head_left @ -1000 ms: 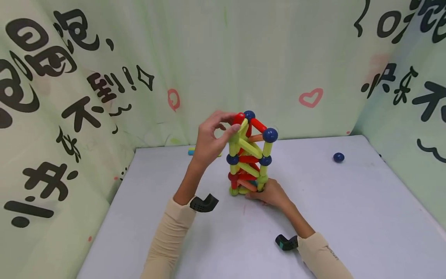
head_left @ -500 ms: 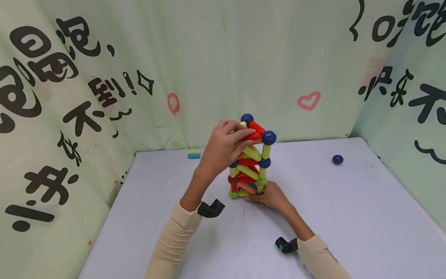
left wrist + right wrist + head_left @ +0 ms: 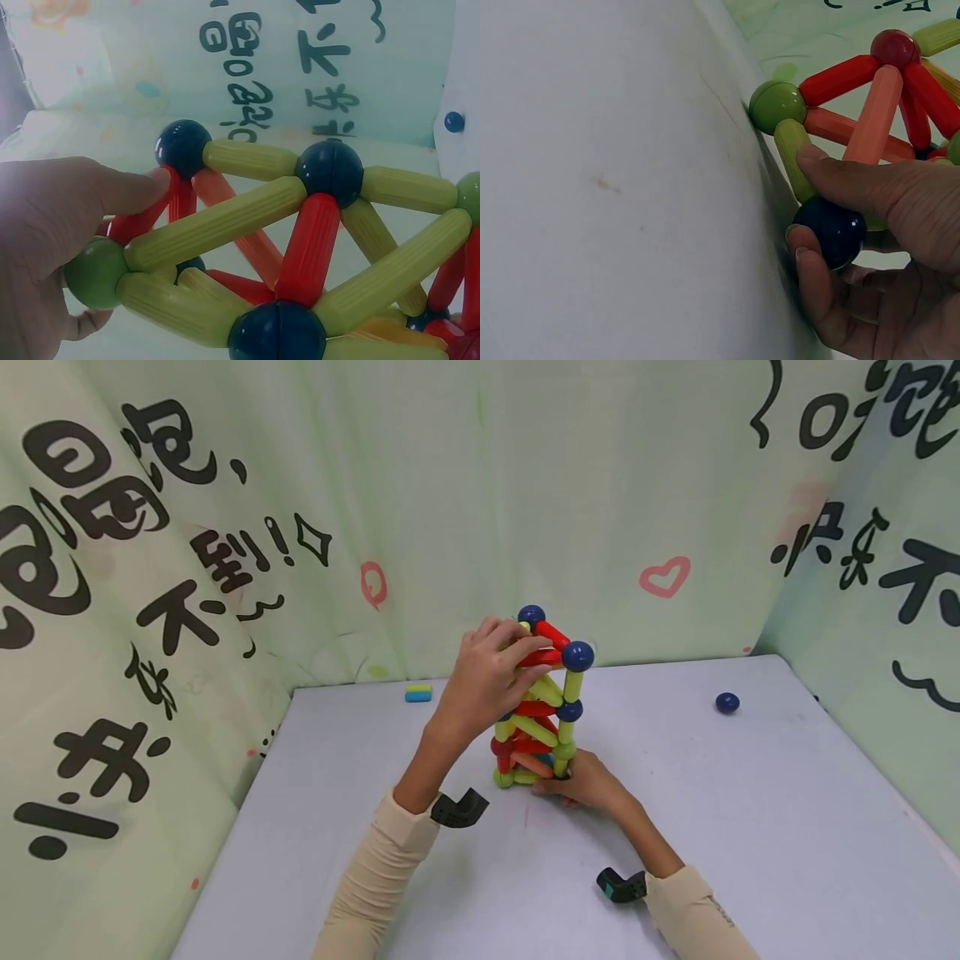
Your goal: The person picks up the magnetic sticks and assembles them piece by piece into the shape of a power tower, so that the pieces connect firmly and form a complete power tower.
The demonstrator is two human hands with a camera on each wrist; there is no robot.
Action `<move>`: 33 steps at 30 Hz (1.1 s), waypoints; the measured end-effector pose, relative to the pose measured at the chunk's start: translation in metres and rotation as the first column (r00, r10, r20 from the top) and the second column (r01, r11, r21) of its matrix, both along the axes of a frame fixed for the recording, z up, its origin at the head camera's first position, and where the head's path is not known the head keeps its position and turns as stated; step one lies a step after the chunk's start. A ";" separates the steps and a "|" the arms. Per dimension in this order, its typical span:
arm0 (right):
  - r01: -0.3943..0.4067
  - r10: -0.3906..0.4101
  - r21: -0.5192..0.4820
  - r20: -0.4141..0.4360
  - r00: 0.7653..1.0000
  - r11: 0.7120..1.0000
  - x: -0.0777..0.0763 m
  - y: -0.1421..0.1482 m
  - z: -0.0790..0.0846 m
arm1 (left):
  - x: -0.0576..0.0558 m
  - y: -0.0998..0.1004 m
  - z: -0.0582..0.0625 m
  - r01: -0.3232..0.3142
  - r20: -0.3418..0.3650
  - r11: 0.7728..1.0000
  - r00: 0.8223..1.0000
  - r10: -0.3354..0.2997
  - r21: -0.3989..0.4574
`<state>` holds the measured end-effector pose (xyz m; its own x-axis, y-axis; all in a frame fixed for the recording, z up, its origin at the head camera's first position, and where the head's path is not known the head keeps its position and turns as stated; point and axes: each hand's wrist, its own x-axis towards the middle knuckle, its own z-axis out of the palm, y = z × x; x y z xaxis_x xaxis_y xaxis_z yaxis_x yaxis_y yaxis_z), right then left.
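Note:
A tall tower of magnetic sticks and balls (image 3: 573,687) stands upright on the table in the head view. At its top my left hand (image 3: 491,677) pinches a red magnetic stick (image 3: 546,657). In the left wrist view that red stick runs between a green ball (image 3: 97,274) and a blue ball (image 3: 184,148), with a digit lying along it. Down at the base, my right hand (image 3: 587,782) holds the tower. The right wrist view has its thumb and fingers around a blue bottom ball (image 3: 834,234), beside a green stick (image 3: 793,157). My left hand hides part of the upper tower.
A loose blue ball (image 3: 727,702) lies on the white table (image 3: 750,827) at the right. Toward the back left edge rest a yellow and a blue stick (image 3: 418,693). A pale green curtain (image 3: 450,485) with writing hangs behind and at both sides.
My left hand has moved right and slightly down, bringing the red stick from the tower's upper left to between the top balls. My right hand stays at the base.

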<state>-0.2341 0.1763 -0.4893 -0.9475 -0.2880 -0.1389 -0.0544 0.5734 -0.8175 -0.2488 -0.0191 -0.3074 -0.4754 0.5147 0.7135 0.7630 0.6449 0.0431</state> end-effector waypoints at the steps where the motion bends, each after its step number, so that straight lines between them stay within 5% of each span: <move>1: -0.003 0.003 0.001 0.009 1.000 1.000 0.000 0.001 0.000 | 0.000 0.002 0.001 -0.006 -0.019 1.000 1.000 0.006 -0.005; 7: -0.029 0.029 0.010 0.012 1.000 1.000 -0.002 0.003 -0.001 | 0.003 0.022 0.009 -0.115 -0.119 0.985 0.988 0.100 -0.126; 14: -0.053 0.053 -0.037 0.019 0.998 0.998 -0.001 0.002 -0.001 | 0.007 0.032 0.012 -0.206 -0.079 0.960 0.978 0.194 -0.191; 18: -0.051 0.051 -0.034 0.019 0.998 0.998 -0.001 0.003 -0.001 | 0.002 0.026 0.013 -0.130 -0.009 0.988 0.992 0.129 -0.088; 21: -0.044 0.044 -0.014 0.011 0.999 0.999 0.000 0.003 -0.003 | -0.009 0.010 0.008 -0.012 0.129 0.990 0.992 -0.007 0.140; 24: -0.043 0.043 0.010 -0.023 0.999 0.999 0.000 0.003 -0.005 | -0.032 -0.015 -0.004 0.018 0.237 0.920 0.964 -0.120 0.391; 27: -0.043 0.043 0.008 -0.041 0.998 0.999 0.000 0.003 -0.005 | -0.063 -0.043 -0.029 -0.104 0.337 0.877 0.939 -0.069 0.469; 29: -0.044 0.044 0.009 -0.046 0.998 0.999 0.000 0.003 -0.005 | -0.082 -0.060 -0.052 -0.230 0.440 0.884 0.898 0.032 0.406; 33: -0.047 0.047 0.017 -0.038 0.998 0.999 0.000 0.004 -0.002 | -0.107 -0.082 -0.104 -0.352 0.615 0.928 0.760 0.208 0.120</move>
<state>-0.2337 0.1802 -0.4912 -0.9377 -0.3304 -0.1079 -0.1126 0.5823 -0.8051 -0.3562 -0.1012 -0.4119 -0.9322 0.1591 0.3251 0.3296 0.7443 0.5809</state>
